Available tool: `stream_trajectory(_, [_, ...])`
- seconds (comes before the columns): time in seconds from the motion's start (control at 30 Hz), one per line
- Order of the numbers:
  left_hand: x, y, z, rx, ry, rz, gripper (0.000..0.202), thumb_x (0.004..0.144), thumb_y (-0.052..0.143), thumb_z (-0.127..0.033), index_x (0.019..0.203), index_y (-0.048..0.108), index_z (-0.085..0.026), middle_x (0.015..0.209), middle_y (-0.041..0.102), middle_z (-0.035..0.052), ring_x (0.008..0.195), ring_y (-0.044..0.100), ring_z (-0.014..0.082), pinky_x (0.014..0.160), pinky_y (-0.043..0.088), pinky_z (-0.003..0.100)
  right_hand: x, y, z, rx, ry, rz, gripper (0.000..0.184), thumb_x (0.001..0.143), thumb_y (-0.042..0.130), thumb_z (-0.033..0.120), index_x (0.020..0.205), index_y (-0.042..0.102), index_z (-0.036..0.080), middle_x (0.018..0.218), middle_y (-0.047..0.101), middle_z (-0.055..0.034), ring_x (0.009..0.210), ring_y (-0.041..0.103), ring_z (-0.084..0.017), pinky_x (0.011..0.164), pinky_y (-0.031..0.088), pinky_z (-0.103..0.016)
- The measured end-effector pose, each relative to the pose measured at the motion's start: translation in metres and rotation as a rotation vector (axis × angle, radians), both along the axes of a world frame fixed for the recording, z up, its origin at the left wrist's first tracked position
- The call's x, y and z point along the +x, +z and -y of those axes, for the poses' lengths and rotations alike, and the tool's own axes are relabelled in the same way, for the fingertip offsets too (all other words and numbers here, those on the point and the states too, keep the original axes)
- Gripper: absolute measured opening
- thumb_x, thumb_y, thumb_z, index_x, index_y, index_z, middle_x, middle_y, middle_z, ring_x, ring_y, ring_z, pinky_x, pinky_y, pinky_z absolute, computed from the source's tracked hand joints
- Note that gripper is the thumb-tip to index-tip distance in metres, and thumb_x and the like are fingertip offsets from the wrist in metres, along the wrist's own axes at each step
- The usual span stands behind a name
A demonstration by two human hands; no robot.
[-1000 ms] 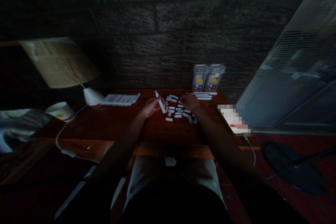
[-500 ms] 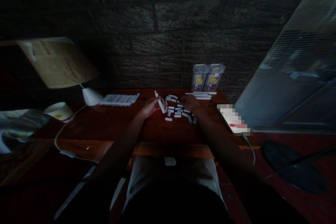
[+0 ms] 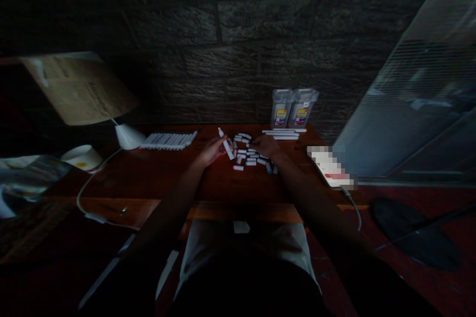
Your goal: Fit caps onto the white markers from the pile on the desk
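Observation:
My left hand (image 3: 213, 152) is closed around a white marker (image 3: 226, 146), which is tilted with its uncapped nib end pointing up and away. To its right lies a loose heap of short white marker caps (image 3: 251, 162) with coloured ends. At the heap's right side is my right hand (image 3: 267, 145), its fingers bent together and reaching down among the caps. Shadow hides its fingertips, so what they hold is not visible. A neat row of white markers (image 3: 169, 140) lies left of my hands, and a few more markers (image 3: 286, 136) lie at the back right.
Two clear plastic cases (image 3: 289, 109) stand at the back of the wooden table (image 3: 159, 178). On the left are a lamp (image 3: 128, 137) with a paper shade and a paper cup (image 3: 82, 157). A blurred-out device (image 3: 329, 168) with a cable lies at the right edge.
My right hand has shifted slightly left over the caps. The left hand still holds the marker in almost the same pose.

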State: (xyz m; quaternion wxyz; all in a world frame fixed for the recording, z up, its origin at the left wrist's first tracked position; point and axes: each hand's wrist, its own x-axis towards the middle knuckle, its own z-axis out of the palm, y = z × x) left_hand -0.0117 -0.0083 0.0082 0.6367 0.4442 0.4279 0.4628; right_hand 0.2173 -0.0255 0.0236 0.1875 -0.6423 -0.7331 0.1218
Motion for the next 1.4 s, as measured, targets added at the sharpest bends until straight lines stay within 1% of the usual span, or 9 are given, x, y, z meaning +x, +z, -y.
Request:
stream_trajectory(0.13, [0.001,0.003,0.002,0.002,-0.001,0.008,0.019,0.093,0.067,-0.032,0.085,0.068,-0.015,0.07,0.071,0.0027,0.065,0.068,0.0136,0.064,0.05,0.024,-0.004,0.002,0.002,-0.029,0.014,0.055,0.03,0.096,0.061,0.037,0.107,0.082,0.018,0.104,0.081,-0.0094,0.094,0.075,-0.023,0.079,0.051,-0.026])
stream_trajectory(0.27, [0.002,0.004,0.003,-0.014,0.01,0.01,0.019,0.094,0.065,-0.031,0.085,0.068,-0.015,0.069,0.071,0.0025,0.066,0.068,0.0136,0.066,0.051,0.024,-0.006,0.006,0.004,-0.03,0.017,0.075,0.037,0.102,0.053,0.04,0.113,0.079,0.016,0.109,0.079,-0.0104,0.1,0.074,-0.021,0.082,0.049,-0.025])
stream_trajectory(0.4, [0.001,0.003,0.003,-0.002,0.006,0.008,0.02,0.092,0.068,-0.033,0.084,0.068,-0.015,0.069,0.07,0.0025,0.064,0.067,0.0129,0.063,0.049,0.023,-0.006,0.006,0.002,0.031,-0.014,-0.037,0.035,0.102,0.054,0.04,0.111,0.079,0.017,0.11,0.079,-0.0095,0.102,0.073,-0.02,0.085,0.049,-0.024])
stream_trajectory(0.57, [0.0,0.001,0.001,0.009,-0.001,-0.004,0.023,0.089,0.071,-0.038,0.084,0.068,-0.016,0.07,0.07,0.0024,0.065,0.067,0.0132,0.063,0.048,0.023,-0.006,0.0,-0.003,0.121,0.031,-0.301,0.027,0.1,0.057,0.03,0.115,0.076,0.016,0.113,0.079,-0.0068,0.101,0.073,-0.018,0.087,0.051,-0.023])
stream_trajectory(0.7, [0.0,-0.001,-0.001,0.016,-0.006,-0.002,0.024,0.089,0.071,-0.039,0.084,0.068,-0.015,0.069,0.07,0.0024,0.065,0.067,0.0131,0.062,0.047,0.023,-0.008,-0.002,-0.004,0.093,0.067,-0.299,0.03,0.102,0.052,0.025,0.117,0.075,0.014,0.116,0.078,-0.0091,0.104,0.073,-0.02,0.093,0.051,-0.027])
stream_trajectory(0.83, [-0.002,-0.003,-0.003,0.033,-0.023,0.003,0.026,0.086,0.075,-0.04,0.084,0.068,-0.015,0.07,0.07,0.0022,0.065,0.067,0.0133,0.063,0.046,0.023,-0.011,-0.003,-0.005,0.06,0.098,-0.323,0.033,0.102,0.048,0.021,0.118,0.075,0.011,0.115,0.078,-0.0101,0.102,0.073,-0.021,0.094,0.052,-0.028])
stream_trajectory(1.07, [-0.002,-0.004,-0.002,0.036,-0.017,0.022,0.023,0.088,0.072,-0.037,0.086,0.068,-0.015,0.071,0.072,0.0024,0.066,0.068,0.0126,0.065,0.048,0.023,-0.011,-0.011,-0.012,0.084,0.099,-0.485,0.027,0.098,0.053,0.018,0.114,0.075,0.014,0.106,0.079,-0.0082,0.094,0.073,-0.019,0.089,0.055,-0.031])
stream_trajectory(1.23, [0.0,0.001,0.001,0.016,-0.009,0.009,0.022,0.089,0.072,-0.037,0.084,0.068,-0.015,0.072,0.071,0.0027,0.067,0.068,0.0133,0.067,0.05,0.025,-0.009,-0.021,-0.018,0.135,0.177,-0.58,0.021,0.091,0.061,0.014,0.106,0.075,0.015,0.108,0.078,-0.0075,0.1,0.073,-0.019,0.097,0.055,-0.035])
stream_trajectory(1.4, [0.0,0.001,0.0,0.004,-0.003,0.022,0.02,0.089,0.071,-0.034,0.083,0.068,-0.015,0.07,0.071,0.0026,0.066,0.067,0.0129,0.066,0.049,0.024,-0.009,-0.031,-0.025,0.176,0.211,-0.638,0.031,0.084,0.067,0.008,0.114,0.074,0.013,0.114,0.077,-0.0119,0.104,0.073,-0.021,0.102,0.055,-0.039])
